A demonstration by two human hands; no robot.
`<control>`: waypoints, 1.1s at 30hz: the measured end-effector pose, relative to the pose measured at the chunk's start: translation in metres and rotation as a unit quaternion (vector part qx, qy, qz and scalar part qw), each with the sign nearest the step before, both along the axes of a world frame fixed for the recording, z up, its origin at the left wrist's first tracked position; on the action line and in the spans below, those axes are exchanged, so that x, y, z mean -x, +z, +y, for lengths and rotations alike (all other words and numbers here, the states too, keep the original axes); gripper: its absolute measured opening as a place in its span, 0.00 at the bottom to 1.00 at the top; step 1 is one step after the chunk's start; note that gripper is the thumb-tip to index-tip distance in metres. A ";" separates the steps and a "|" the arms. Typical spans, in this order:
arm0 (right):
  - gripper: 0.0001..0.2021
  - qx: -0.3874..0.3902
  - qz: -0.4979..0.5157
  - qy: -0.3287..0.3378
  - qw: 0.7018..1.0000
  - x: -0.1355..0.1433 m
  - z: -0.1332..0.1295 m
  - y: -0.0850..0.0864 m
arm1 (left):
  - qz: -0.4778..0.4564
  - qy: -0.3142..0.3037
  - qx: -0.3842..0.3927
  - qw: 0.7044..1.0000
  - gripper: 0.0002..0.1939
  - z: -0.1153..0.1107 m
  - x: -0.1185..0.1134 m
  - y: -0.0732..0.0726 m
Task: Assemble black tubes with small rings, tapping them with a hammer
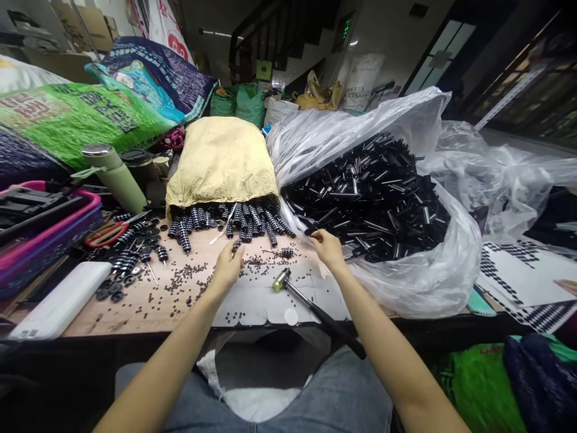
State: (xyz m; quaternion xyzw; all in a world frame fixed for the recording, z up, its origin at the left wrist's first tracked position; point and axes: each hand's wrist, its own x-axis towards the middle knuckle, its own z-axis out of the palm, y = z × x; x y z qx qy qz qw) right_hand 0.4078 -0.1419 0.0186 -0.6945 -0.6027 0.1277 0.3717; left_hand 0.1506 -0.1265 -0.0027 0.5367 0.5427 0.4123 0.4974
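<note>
My left hand (229,264) is closed, fingertips pinched on a small dark ribbed part (237,245). My right hand (327,246) pinches a small black piece (311,231) at the left edge of a clear plastic bag (424,294) full of black plastic parts (360,192). A yellow sack (225,159) lies behind my left hand, with black ribbed rods (252,221) sticking out of its mouth. Between my hands a ribbed piece on a thin pin (286,252) lies on the table. A hammer (311,304) rests nearer to me, its handle reaching past the table edge.
Small black rings (180,276) are scattered on the table. Left are red-handled scissors (106,234), a white power bank (63,300), a green bottle (115,177) and a purple basket (54,240). At far right, another person's hand (567,285) is beside white sheets (523,276).
</note>
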 end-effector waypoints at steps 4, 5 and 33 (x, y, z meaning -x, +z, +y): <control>0.17 -0.001 0.116 0.059 0.991 0.048 -0.046 -0.024 | -0.214 -0.069 0.202 0.953 0.16 -0.025 -0.020 0.006; 0.16 -0.009 0.223 0.080 0.971 0.061 -0.058 -0.032 | -0.254 -0.091 0.231 0.935 0.15 -0.029 -0.025 0.005; 0.54 -0.028 0.136 0.316 0.938 0.104 -0.092 -0.006 | -0.335 -0.065 0.218 0.914 0.15 -0.073 -0.025 0.026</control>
